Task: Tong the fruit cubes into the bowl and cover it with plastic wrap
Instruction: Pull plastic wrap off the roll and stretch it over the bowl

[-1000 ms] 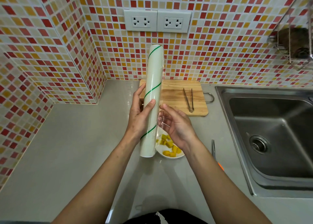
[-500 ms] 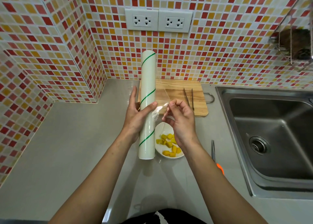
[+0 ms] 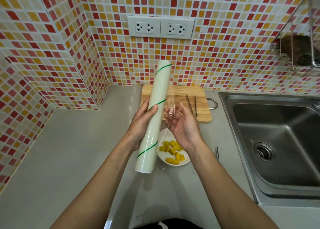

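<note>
Left hand (image 3: 141, 123), grip curled round the roll (image 3: 154, 118) at mid-length, thumb across its front; roll held tilted above the tabletop (image 3: 72, 159). Right hand (image 3: 181, 125), just right of the grip, palm up, fingers loosely spread beneath a loose edge of film (image 3: 170, 100); whether they pinch it cannot be told. Bowl (image 3: 163, 138) with fruit cubes (image 3: 173, 151) below both hands. Tongs (image 3: 192, 104) on board (image 3: 200, 93) beyond.

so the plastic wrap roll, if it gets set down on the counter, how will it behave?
Likely to roll: the plastic wrap roll is a long smooth cylinder and the counter looks flat. Probably stiff, since the left hand holds it mid-length without sag. The loose film at the right hand looks floppy and clingy.
</note>
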